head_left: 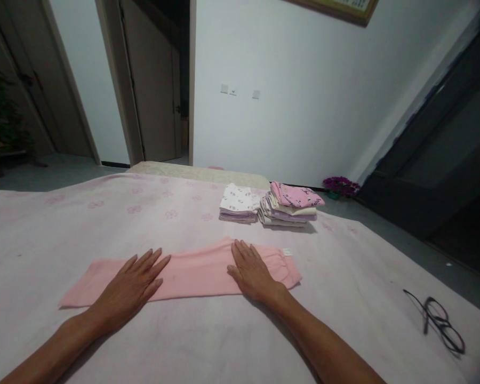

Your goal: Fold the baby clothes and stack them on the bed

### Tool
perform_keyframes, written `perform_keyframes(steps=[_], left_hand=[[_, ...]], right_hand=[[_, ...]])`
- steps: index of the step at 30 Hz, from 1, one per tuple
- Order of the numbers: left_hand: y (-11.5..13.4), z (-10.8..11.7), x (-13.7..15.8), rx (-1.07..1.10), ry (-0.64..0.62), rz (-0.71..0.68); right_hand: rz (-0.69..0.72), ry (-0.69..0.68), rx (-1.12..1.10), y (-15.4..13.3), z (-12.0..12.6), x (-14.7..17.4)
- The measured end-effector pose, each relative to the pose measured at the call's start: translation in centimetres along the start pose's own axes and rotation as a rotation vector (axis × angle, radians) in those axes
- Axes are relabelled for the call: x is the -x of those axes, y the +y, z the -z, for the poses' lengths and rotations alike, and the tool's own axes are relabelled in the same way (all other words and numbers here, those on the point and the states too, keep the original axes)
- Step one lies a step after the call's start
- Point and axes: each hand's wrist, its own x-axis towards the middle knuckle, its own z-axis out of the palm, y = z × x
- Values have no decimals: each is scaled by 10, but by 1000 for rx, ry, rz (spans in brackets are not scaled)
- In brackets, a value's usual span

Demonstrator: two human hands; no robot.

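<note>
A pair of pink pants lies folded lengthwise across the bed, its gathered waistband at the right with a small white tag. My left hand rests flat on the leg part, fingers stretched and slightly spread. Near the waist end, my right hand presses flat on the fabric with its thumb apart from the fingers. Neither hand grips the cloth. Beyond the pants sit two stacks of folded clothes: a lower one with a white printed piece on top, and a taller one topped by a pink printed piece.
The bed is covered by a pale sheet with pink flowers. Black eyeglasses lie at the right. Past the far edge are a white wall, a door and purple flowers in a pot. A green plant stands at the left.
</note>
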Motion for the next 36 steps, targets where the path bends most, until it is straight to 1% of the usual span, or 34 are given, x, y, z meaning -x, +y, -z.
perform_keyframes(steps=[2,4,6,8,12,14,16,19,21,24,26,27,29,31,34,36], left_hand=[[0,-1,0,5,5,10],[-1,-1,0,10,3,13],[-1,0,0,15,-12,15],[-1,1,1,21,-26,20],[-2,3,1,41,-34,31],[2,4,-5,45,-4,54],[13,6,-20,55,81,30],[45,13,-56,130,222,-142],[70,18,-82,209,248,-215],[105,19,-112,303,228,-385],[120,15,-123,322,165,-451],[124,12,-126,316,107,-441],[129,6,-130,283,-26,-375],[130,2,-131,250,-112,-311],[129,-1,-132,226,-114,-286],[129,-3,-132,218,-100,-290]], right_hand=[[-117,-39,39,26,1,6],[-220,-48,80,48,1,11],[-274,-41,117,64,0,14],[-283,-26,145,71,-2,15],[-279,10,163,70,-7,16],[-280,24,164,69,-9,16],[-286,32,162,69,-10,16],[-291,42,158,68,-9,17],[-285,42,155,68,-8,18],[-272,37,150,67,-6,19],[-265,38,146,69,-6,20],[-262,41,144,70,-6,21],[-262,47,142,71,-6,21],[-285,60,147,70,-4,20],[-317,111,157,59,0,19],[-262,147,140,46,3,18]])
